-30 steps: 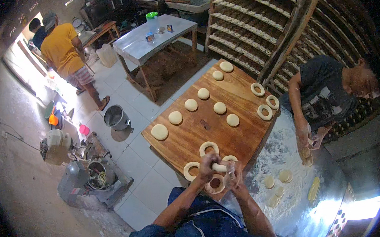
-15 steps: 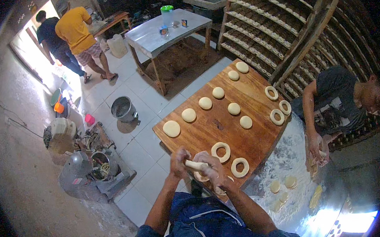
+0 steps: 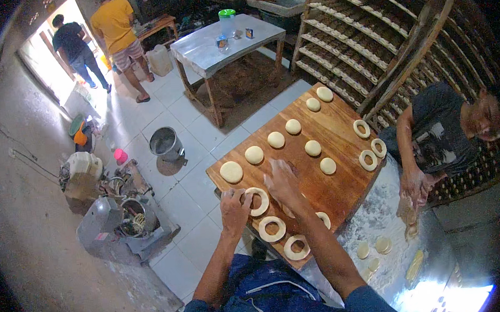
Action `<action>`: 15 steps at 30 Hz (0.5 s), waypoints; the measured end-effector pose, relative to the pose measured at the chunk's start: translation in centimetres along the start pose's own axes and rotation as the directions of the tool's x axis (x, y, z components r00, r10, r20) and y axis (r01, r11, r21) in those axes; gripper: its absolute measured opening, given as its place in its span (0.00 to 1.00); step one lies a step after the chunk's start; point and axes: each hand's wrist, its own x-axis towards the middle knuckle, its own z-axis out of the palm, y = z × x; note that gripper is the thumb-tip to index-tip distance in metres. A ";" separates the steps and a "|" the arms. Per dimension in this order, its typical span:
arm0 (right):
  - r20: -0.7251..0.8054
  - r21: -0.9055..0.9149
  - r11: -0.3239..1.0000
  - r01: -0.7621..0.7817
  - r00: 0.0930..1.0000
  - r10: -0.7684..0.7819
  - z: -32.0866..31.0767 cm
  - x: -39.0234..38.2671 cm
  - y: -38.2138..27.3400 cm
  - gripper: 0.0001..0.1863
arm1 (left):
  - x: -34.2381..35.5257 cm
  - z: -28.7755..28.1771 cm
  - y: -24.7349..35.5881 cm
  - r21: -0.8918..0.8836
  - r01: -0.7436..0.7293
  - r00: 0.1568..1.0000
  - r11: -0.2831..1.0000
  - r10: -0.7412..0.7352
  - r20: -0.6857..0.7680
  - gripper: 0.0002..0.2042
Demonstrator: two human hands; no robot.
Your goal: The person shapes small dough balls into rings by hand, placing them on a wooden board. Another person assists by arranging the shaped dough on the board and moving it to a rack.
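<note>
My left hand (image 3: 236,210) is at the near left of a wooden board (image 3: 340,123), its fingers closed on the rim of a pale dough ring (image 3: 265,205) lying there. Beyond that ring my right hand (image 3: 283,181) reaches over the board, fingers stretched out, slightly blurred and holding nothing I can see. Close to my body lie another dough ring (image 3: 263,230) and a third ring (image 3: 289,249). My right forearm partly covers further rings. Several flat dough rounds (image 3: 254,154) are spread over the far half, and a few rings (image 3: 368,168) sit at the right edge.
At right a co-worker's hands (image 3: 416,189) handle dough over a floured table (image 3: 375,211) with small dough discs (image 3: 383,244). Racks (image 3: 348,33) of rings stand behind. A metal table (image 3: 224,39), a bucket (image 3: 166,143) and a mixer (image 3: 101,221) are around. Two people stand near the doorway.
The dough piece held between my hands is now a ring on the board. Both hands moved forward and apart. The person in dark clothes at the doorway has shifted.
</note>
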 end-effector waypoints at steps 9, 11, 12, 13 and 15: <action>0.033 -0.427 0.888 0.170 0.984 -0.173 5.2 8.7 2.4 0.25 | 7.0 1.2 -3.3 0.176 -0.138 0.981 0.975 0.159 -0.112 0.17; 0.141 -0.260 0.963 0.065 0.990 -0.029 1.9 7.5 -0.4 0.21 | 8.1 1.7 -6.3 0.307 -0.175 0.982 0.936 0.144 0.120 0.18; 0.090 -0.141 0.988 0.070 0.994 -0.057 1.5 6.7 0.0 0.21 | 8.9 2.1 -7.7 0.354 -0.227 0.958 0.907 0.142 0.251 0.18; 0.006 -0.038 0.996 0.079 0.997 -0.079 1.3 5.9 0.9 0.20 | 10.1 2.4 -8.4 0.183 -0.220 0.922 0.958 0.143 0.360 0.21; -0.156 0.166 0.981 0.103 0.985 -0.077 1.2 2.9 2.7 0.20 | 11.1 2.1 -8.4 0.251 -0.308 0.888 0.918 0.183 0.421 0.24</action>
